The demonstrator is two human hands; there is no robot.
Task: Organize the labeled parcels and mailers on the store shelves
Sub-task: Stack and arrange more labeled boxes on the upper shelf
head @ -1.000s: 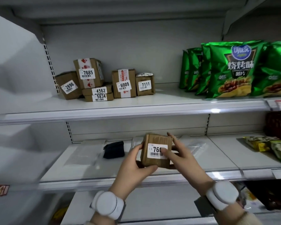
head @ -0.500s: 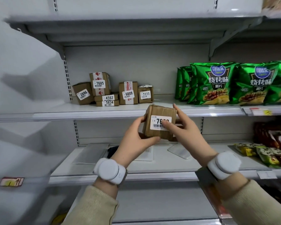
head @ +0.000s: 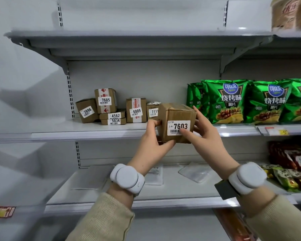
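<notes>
- Two hands held one small brown parcel (head: 176,122) between them, in the air in front of the middle shelf (head: 94,132) edge.
- Left hand (head: 151,145) gripped the parcel's left side, fingers curled at the edge and thumb pressed under the lower front corner.
- Right hand (head: 205,136) gripped the opposite side, thumb lying on the lower edge of the label (head: 178,128) and fingers wrapped round the right wall.
- Parcel faced the camera with its labelled side, the print upright and reading 7603; its top face showed as well, leaning away toward the shelf back.
- Its shape was close to a cube, so no long axis stood out clearly.
- Cardboard looked matte and slightly creased, with glossy clear tape banding the top; the label was smooth white paper with black digits and a barcode.
- Just behind and left of the grip stood parcel 7111 (head: 152,111), partly hidden by the held box, then parcel 6009 (head: 136,110) with a red-printed strip.
- Farther left lay flat parcel 4562 (head: 112,115) on parcel 5834 (head: 113,121), with parcel 7685 (head: 105,100) on top and parcel 2896 (head: 87,110) tilted beside them.
- Right of the grip, shiny green crisp bags (head: 224,101) stood upright on the same shelf.
- Below the grip, flat clear mailers (head: 195,172) lay on the lower shelf (head: 111,185).
- Rounded white wrist devices (head: 127,178) sat above beige knit sleeves (head: 104,221).
</notes>
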